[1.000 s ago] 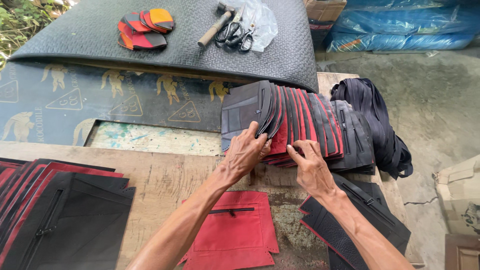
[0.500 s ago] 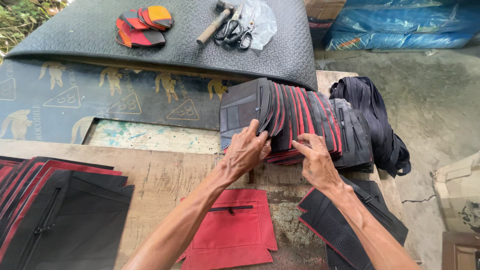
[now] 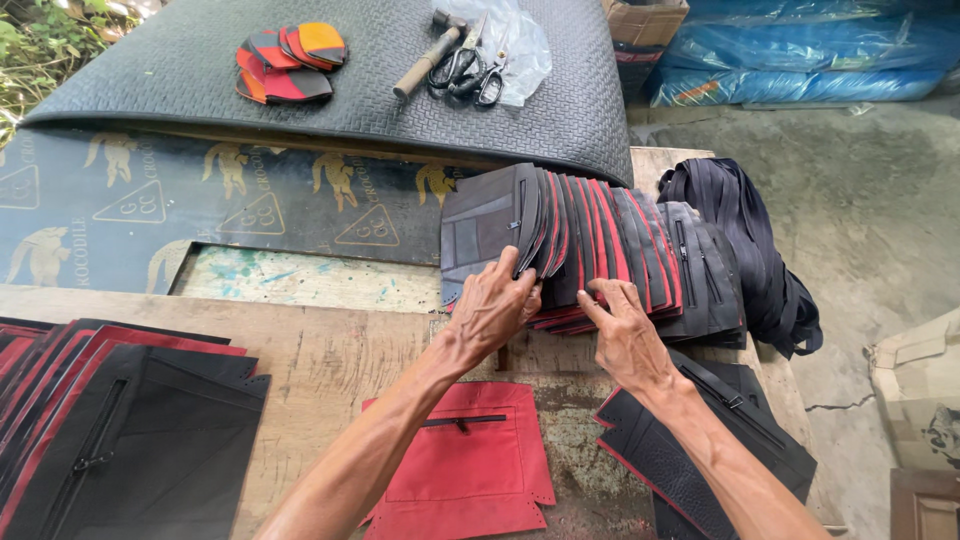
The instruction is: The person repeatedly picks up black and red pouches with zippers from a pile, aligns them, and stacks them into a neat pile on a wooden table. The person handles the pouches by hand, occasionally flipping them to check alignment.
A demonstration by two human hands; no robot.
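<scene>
A fanned stack of flat black and red leather-like panels [image 3: 600,250] lies at the centre of the frame, its long axis running left to right, the pieces overlapping and leaning toward the left. The left hand [image 3: 493,312] rests on the stack's lower left edge, fingers curled around the front panels and gripping them. The right hand [image 3: 625,335] lies just beside it, fingers stretched flat against the lower edge of the stack, holding nothing closed. Below the hands, a red zippered panel [image 3: 470,465] lies flat on the wooden table [image 3: 330,345]. In the upper middle, a clear plastic bag [image 3: 515,45] sits with black-handled scissors [image 3: 465,72] and a wooden-handled hammer [image 3: 425,60] on a dark textured rubber mat [image 3: 200,100]. Blue plastic-wrapped bundles [image 3: 810,60] fill the upper right, next to a brown cardboard box [image 3: 640,35].
</scene>
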